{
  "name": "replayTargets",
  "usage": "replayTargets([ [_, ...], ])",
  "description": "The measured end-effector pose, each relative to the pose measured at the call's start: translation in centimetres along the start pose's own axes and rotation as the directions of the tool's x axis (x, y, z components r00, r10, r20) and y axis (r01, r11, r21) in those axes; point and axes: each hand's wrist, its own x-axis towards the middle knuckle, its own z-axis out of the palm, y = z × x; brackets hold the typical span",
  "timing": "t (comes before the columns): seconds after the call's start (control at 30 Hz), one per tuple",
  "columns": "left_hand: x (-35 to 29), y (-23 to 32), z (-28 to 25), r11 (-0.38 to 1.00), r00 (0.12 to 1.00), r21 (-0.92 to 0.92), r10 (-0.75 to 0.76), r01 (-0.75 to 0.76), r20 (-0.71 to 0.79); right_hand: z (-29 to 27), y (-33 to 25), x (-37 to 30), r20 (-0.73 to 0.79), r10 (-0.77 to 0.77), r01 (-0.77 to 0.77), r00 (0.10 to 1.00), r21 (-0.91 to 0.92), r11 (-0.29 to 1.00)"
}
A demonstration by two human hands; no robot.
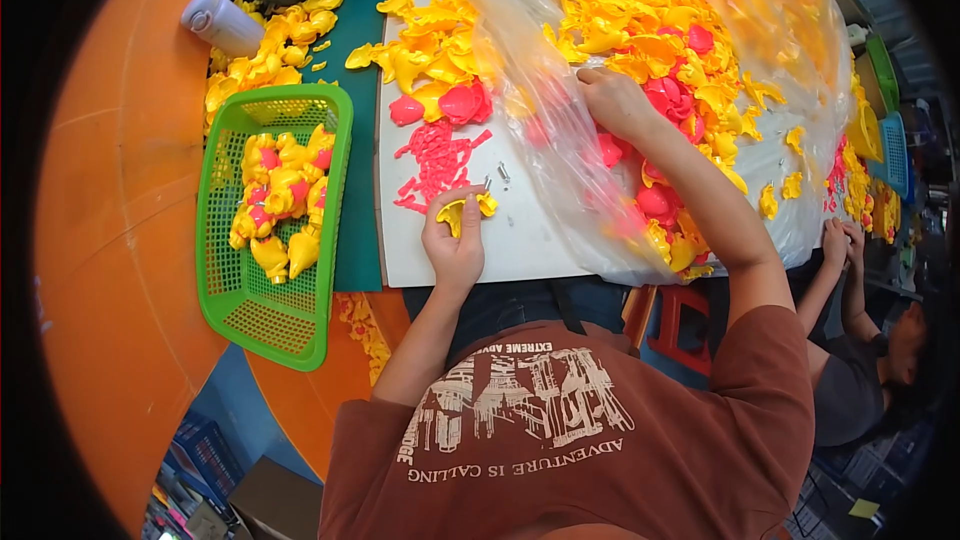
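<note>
Loose pins and slack plastic crowd the held shell

The left hand (pixel 457 250) is clamped on a curved yellow plastic shell (pixel 453 219), above the near edge of the table (pixel 430 262). The right hand (pixel 612 100), between one and two o'clock from it, has its fingertips at the clear plastic bag (pixel 545 185) by the heaped parts; whether it grips anything, I cannot tell.

Small metallic pins (pixel 503 173) lie loose at one o'clock from the left hand; a sleeve of bag film dragged across could sweep them away. Pulling at the bag might also spill shells into the pink pegs (pixel 440 162) at twelve o'clock. A slack pinch could drop the shell over the edge, at six o'clock.
</note>
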Motion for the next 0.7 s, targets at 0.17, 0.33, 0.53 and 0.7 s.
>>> replayTargets([
  [0.17,0.0,0.1,0.1,0.999,1.0,-0.037,-0.015,0.015,-0.003,-0.2,0.9,0.7,-0.121,-0.105,0.1,0.987,-0.046,0.994],
  [0.33,-0.1,0.0,-0.1,1.0,1.0,-0.02,-0.006,0.006,-0.018,-4.3,-1.2,1.2,-0.355,0.166,-0.088,0.92,0.223,0.971],
  [0.53,0.1,0.3,0.0,0.984,0.997,-0.171,-0.05,0.04,-0.056,-3.0,-12.1,0.5,-0.259,0.19,0.006,0.947,0.604,0.797],
  [0.7,1.1,1.5,-0.9,0.889,0.942,-0.322,-0.335,0.325,0.027,0.1,-13.6,0.8,-0.202,0.218,-0.054,0.955,0.602,0.796],
])
